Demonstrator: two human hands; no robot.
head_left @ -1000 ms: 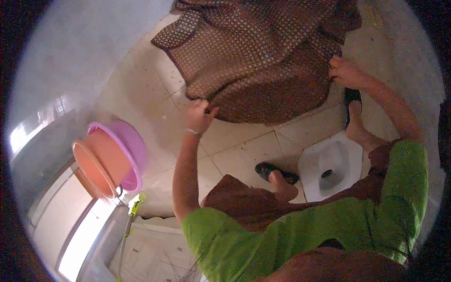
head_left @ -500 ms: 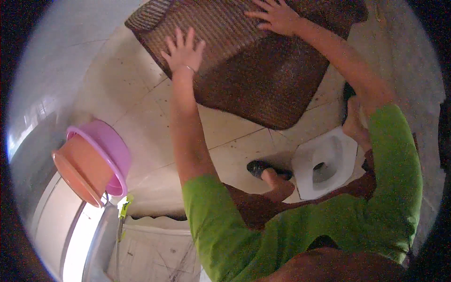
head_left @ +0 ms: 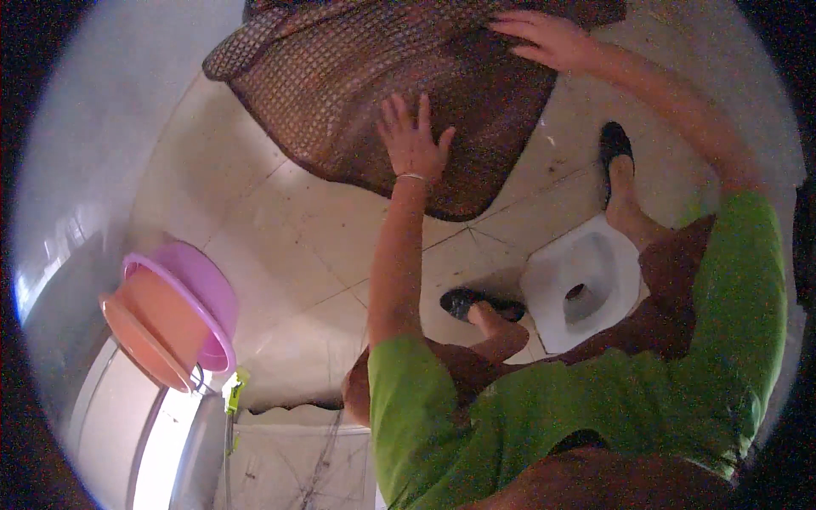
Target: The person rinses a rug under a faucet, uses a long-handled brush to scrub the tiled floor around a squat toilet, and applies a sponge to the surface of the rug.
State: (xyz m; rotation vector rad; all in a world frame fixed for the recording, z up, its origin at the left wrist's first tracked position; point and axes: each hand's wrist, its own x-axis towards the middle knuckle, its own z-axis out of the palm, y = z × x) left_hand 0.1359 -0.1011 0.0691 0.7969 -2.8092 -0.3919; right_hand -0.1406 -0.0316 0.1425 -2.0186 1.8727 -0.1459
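A brown mat [head_left: 306, 106] with a ribbed, grid-like texture lies across the tiled floor at the top of the view, its left corner folded over. My left hand [head_left: 415, 146] is spread on the mat near its front corner, fingers apart and palm down. Farther right, my right hand [head_left: 552, 42] stretches its fingers over the mat's right side. Neither hand is gripping anything. Whether the right palm presses on the mat is hard to tell, and the mat's far edge runs out of view.
A white squat toilet [head_left: 534, 297] is set in the floor between my feet, which wear black shoes [head_left: 616, 144]. To the left, an orange basin [head_left: 153, 331] and a purple basin [head_left: 217, 297] lean together. Beside them hangs a yellow-green sprayer [head_left: 235, 391] on a hose.
My left hand has moved right and nearer across the mat; my right hand has shifted right and slightly nearer. The mat's near edge has moved slightly left and away, and its folds have changed.
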